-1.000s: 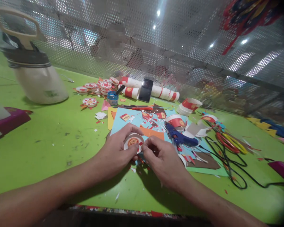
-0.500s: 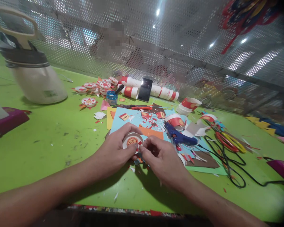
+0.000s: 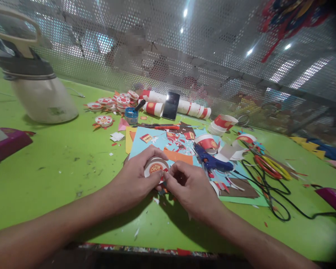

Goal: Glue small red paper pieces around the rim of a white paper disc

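Your left fingers (image 3: 154, 150) are curled round a white paper disc (image 3: 156, 169) with an orange emblem, the forefinger over its top rim and the thumb pressed on its face. Your right fingers (image 3: 173, 184) are pinched at its right edge, beside a red patch; whether they grip a separate scrap, you can't tell. The disc sits between your hands, at the near side of a light-blue paper sheet (image 3: 138, 145) on the green tabletop (image 3: 58, 186). Just beyond lies an orange paper piece (image 3: 180, 157). To your right, a blue glue gun (image 3: 217, 163) rests near cut paper cups. Farther off, a smartphone (image 3: 171, 106) leans by stacked paper cups (image 3: 192, 109); left of them are piled decorated discs (image 3: 122, 101), with 1 lying nearer you.
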`<state>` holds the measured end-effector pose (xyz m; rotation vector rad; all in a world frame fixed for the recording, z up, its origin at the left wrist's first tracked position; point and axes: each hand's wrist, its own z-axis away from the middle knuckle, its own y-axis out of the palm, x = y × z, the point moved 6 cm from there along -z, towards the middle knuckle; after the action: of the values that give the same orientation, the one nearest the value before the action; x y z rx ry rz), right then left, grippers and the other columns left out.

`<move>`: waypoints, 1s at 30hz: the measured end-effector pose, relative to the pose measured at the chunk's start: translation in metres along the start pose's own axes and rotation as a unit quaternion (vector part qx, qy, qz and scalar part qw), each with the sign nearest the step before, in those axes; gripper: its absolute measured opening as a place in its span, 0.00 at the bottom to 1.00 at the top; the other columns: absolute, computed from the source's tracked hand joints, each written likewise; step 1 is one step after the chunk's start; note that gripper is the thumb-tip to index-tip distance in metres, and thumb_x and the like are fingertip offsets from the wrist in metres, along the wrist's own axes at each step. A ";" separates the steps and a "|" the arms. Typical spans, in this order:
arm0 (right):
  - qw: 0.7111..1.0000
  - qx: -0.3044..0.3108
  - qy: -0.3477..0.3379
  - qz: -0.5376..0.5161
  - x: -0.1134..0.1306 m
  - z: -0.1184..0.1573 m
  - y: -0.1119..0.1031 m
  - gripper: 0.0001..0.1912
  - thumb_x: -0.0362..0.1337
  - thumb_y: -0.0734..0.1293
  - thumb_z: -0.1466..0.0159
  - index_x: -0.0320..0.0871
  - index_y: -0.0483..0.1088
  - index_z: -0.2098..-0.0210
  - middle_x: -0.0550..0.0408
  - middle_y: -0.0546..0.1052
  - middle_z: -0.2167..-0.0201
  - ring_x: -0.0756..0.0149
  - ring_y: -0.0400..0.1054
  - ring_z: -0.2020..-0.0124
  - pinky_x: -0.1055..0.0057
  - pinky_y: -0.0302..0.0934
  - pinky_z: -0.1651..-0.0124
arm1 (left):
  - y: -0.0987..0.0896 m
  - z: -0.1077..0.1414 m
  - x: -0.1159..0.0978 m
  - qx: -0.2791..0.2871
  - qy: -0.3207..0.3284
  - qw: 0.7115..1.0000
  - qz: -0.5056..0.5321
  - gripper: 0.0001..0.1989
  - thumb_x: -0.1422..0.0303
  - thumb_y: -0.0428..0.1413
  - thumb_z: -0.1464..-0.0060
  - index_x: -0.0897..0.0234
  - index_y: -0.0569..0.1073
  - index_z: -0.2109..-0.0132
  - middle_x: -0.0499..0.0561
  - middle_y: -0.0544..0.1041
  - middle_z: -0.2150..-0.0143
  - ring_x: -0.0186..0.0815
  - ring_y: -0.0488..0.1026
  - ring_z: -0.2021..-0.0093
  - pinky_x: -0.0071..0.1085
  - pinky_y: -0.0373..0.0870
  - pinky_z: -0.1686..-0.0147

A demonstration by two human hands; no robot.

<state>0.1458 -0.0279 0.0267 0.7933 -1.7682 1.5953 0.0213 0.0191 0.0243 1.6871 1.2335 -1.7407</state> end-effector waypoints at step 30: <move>1.000 0.014 -0.001 -0.015 0.004 0.002 -0.001 0.10 0.31 0.62 0.41 0.42 0.63 0.78 0.63 0.65 0.81 0.73 0.56 0.78 0.74 0.51 0.75 | 0.001 -0.002 0.001 0.005 0.014 1.000 -0.002 0.06 0.70 0.53 0.46 0.63 0.70 0.59 0.47 0.72 0.69 0.33 0.69 0.70 0.28 0.68 0.71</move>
<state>0.1442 -0.0305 0.0301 0.8303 -1.7306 1.6032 0.0226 0.0208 0.0234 1.7224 1.2439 -1.7347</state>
